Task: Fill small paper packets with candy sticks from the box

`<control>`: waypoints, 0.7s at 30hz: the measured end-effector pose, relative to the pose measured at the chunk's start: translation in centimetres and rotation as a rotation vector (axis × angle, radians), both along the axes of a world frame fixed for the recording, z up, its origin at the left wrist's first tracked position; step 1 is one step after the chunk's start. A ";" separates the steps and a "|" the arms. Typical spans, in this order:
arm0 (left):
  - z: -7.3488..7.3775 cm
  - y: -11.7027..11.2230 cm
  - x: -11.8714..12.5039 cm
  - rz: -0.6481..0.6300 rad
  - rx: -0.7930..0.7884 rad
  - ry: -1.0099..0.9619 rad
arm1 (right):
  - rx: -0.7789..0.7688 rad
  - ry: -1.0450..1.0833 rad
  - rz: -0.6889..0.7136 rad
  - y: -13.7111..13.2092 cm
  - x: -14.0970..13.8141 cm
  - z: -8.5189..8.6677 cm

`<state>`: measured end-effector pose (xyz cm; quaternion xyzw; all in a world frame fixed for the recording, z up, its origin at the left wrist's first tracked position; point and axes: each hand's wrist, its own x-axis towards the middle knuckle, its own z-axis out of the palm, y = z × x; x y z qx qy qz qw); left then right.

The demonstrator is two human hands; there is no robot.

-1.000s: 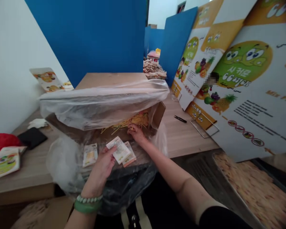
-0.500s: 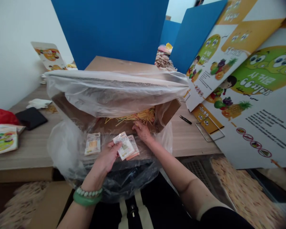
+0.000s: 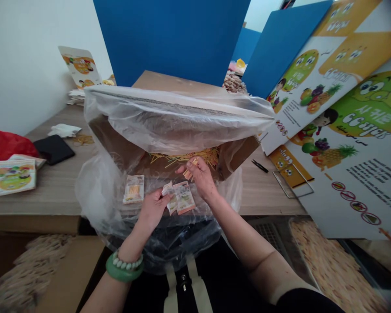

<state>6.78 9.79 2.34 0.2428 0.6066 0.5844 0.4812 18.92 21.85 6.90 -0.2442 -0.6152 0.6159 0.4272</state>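
My left hand (image 3: 155, 204) pinches a small printed packet (image 3: 172, 202), tilted toward the right. Another printed packet (image 3: 184, 199) lies just beside it on the clear plastic. My right hand (image 3: 200, 176) is closed around a small bunch of thin yellow sticks (image 3: 188, 174), above the front of the box. More loose sticks (image 3: 169, 159) lie inside the plastic-lined cardboard box (image 3: 237, 152), partly hidden by the hanging liner. To the left of my left hand, a packet with yellow sticks showing in it (image 3: 134, 189) rests flat.
Black tweezers (image 3: 260, 165) lie right of the box. Large printed cartons (image 3: 348, 143) lean at the right. A black flat case (image 3: 54, 149), a red bag (image 3: 8, 145) and printed packs (image 3: 14, 176) are on the left. A blue partition (image 3: 172, 39) stands behind.
My right hand has lifted out of the loose sticks with a small bunch in its fingers. The packet in my left hand has turned and tilted. The view has shifted slightly.
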 end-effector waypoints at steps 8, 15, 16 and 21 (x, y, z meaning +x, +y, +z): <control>2.1 -0.2 0.6 -0.044 -0.072 -0.082 | -0.044 0.140 0.136 -3.2 -2.3 2.9; 2.2 -1.2 0.3 -0.101 -0.038 -0.111 | -0.069 0.127 0.221 -4.5 -2.5 2.1; 2.1 -1.3 0.3 -0.101 -0.038 -0.119 | -0.076 0.133 0.226 -4.5 -2.4 1.9; 1.6 -1.6 0.0 -0.121 0.011 -0.129 | -0.133 0.136 0.213 -4.5 -2.0 1.2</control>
